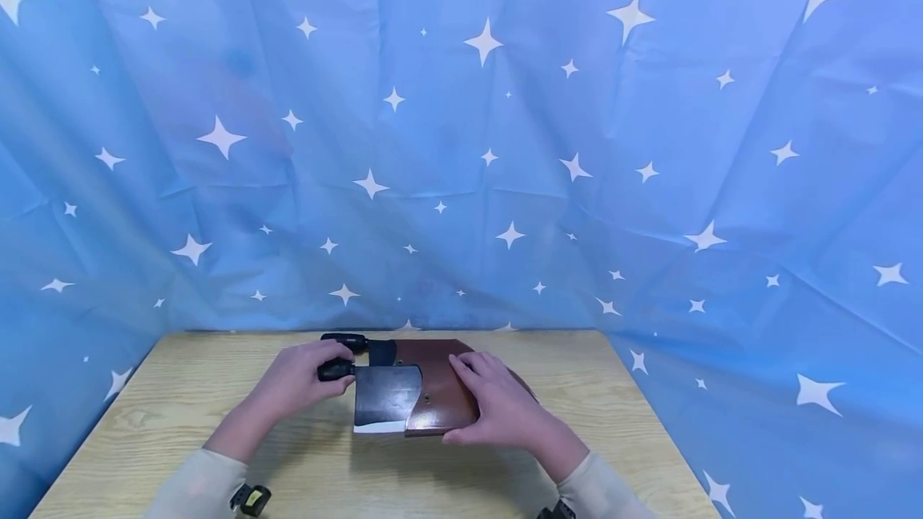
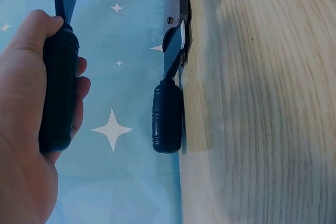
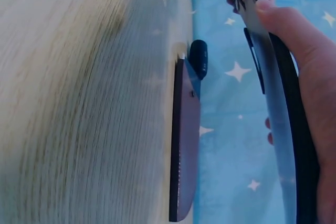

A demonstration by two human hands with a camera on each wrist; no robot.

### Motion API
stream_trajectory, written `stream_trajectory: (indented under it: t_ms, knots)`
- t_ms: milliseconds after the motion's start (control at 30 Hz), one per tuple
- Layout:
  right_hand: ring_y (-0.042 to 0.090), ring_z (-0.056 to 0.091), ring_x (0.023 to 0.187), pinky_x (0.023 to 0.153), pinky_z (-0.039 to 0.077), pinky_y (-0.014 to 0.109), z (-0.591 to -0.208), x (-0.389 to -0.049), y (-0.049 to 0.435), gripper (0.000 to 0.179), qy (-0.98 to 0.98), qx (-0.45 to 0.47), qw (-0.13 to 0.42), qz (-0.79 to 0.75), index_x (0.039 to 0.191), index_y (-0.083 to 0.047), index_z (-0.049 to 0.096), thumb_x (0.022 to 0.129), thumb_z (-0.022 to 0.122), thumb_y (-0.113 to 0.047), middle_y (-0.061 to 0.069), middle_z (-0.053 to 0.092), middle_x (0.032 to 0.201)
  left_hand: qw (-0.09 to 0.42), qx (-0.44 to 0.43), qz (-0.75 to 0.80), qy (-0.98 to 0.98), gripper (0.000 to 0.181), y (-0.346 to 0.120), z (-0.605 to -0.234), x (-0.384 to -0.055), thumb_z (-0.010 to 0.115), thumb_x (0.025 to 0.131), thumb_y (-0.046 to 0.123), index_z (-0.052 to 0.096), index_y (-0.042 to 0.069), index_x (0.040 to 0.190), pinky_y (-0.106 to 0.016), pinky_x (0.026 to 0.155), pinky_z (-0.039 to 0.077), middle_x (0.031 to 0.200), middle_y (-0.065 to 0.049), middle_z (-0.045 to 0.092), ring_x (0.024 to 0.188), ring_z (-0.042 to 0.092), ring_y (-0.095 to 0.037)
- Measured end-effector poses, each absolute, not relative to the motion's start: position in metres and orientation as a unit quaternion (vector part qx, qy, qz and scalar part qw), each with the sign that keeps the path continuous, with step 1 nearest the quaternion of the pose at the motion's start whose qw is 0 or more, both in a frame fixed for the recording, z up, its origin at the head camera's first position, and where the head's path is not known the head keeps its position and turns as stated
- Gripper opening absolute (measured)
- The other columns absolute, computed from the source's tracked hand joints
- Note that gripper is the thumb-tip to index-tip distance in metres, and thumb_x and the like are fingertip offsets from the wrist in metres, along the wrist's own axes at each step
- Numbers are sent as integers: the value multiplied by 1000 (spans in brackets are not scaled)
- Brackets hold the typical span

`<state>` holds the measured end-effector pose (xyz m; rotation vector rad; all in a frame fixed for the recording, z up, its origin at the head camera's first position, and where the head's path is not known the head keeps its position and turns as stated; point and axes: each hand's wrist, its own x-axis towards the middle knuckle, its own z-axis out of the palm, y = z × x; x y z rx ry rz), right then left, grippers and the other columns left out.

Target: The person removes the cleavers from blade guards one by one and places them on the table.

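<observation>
My left hand (image 1: 299, 375) grips the black handle (image 2: 60, 90) of a broad cleaver. Its dark blade (image 1: 387, 391) shows between the handle and a brown sheath (image 1: 436, 403), with a bright strip along the near edge. At the other end, my right hand (image 1: 497, 407) holds the sheath, thumb on one face and fingers round the other side. Both wrist views show this cleaver raised above the tabletop. Just behind it lies a second cleaver in a brown sheath (image 3: 190, 145), its black handle (image 2: 167, 119) pointing left. The held cleaver partly covers it in the head view.
The wooden table (image 1: 591, 431) carries the second cleaver near its back edge. A blue curtain with white stars (image 1: 461, 142) hangs close behind the table and along both sides. Dark wrist straps (image 1: 252, 499) sit over pale sleeves (image 1: 202, 487).
</observation>
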<state>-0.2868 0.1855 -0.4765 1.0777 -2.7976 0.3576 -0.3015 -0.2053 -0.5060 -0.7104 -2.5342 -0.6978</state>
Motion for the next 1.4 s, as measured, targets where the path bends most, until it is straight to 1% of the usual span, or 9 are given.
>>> stream_trajectory:
  t_ms: [67,167,267,400,567,833,1100,1233,1400]
  knots:
    - [31,43,153,124,41,53,-477,-287,186,125,-924,359,56,116,173,-10,36,81,81,-82,6,48,164,208,-254,-252,-910,27,-207,-507,-302,93,88,33,81,26,111,-38,73,59,106,9,79,88,74,-15]
    - [28,41,154,124,41,50,-479,-288,187,126,-924,364,52,103,175,-11,30,85,71,-89,5,45,166,209,-251,-257,-910,28,-208,-508,-302,93,87,32,81,24,111,-36,72,58,105,9,79,86,73,-14]
    - [27,40,154,124,41,48,-480,-289,187,125,-924,368,47,94,176,-11,26,88,65,-91,6,43,167,211,-247,-261,-909,27,-208,-508,-301,94,87,32,81,26,110,-36,71,58,104,10,79,86,73,-14]
    - [26,40,153,123,41,48,-483,-289,188,122,-924,370,45,81,177,-12,23,91,63,-89,6,42,167,219,-247,-262,-907,27,-210,-510,-301,95,86,31,80,28,108,-38,72,59,102,9,79,85,74,-15]
    - [25,39,154,124,41,47,-484,-290,190,123,-926,366,43,76,177,-14,21,90,60,-91,6,40,168,227,-251,-258,-905,26,-211,-511,-301,95,86,31,80,29,107,-40,72,60,102,9,79,86,75,-17]
    - [25,38,154,123,42,48,-488,-293,196,125,-926,364,45,86,177,-14,22,88,62,-92,6,39,170,232,-238,-262,-906,27,-216,-515,-300,97,83,31,81,28,106,-41,74,59,102,10,79,87,75,-17]
    - [26,39,154,122,42,49,-492,-292,202,122,-926,362,36,102,177,-12,23,89,78,-76,7,40,169,212,-236,-256,-913,27,-218,-517,-298,95,85,32,81,27,108,-39,75,59,102,12,77,87,73,-14]
    - [26,38,155,123,42,49,-491,-292,204,123,-927,358,37,102,177,-14,22,89,75,-80,6,40,170,211,-230,-261,-914,28,-219,-516,-297,95,85,31,81,27,109,-39,74,59,102,12,77,86,72,-12]
    - [26,39,155,123,42,49,-490,-293,208,125,-927,358,41,106,177,-12,23,88,69,-87,7,40,169,211,-222,-260,-916,28,-222,-513,-295,95,85,31,81,27,108,-41,76,59,104,11,78,88,72,-13]
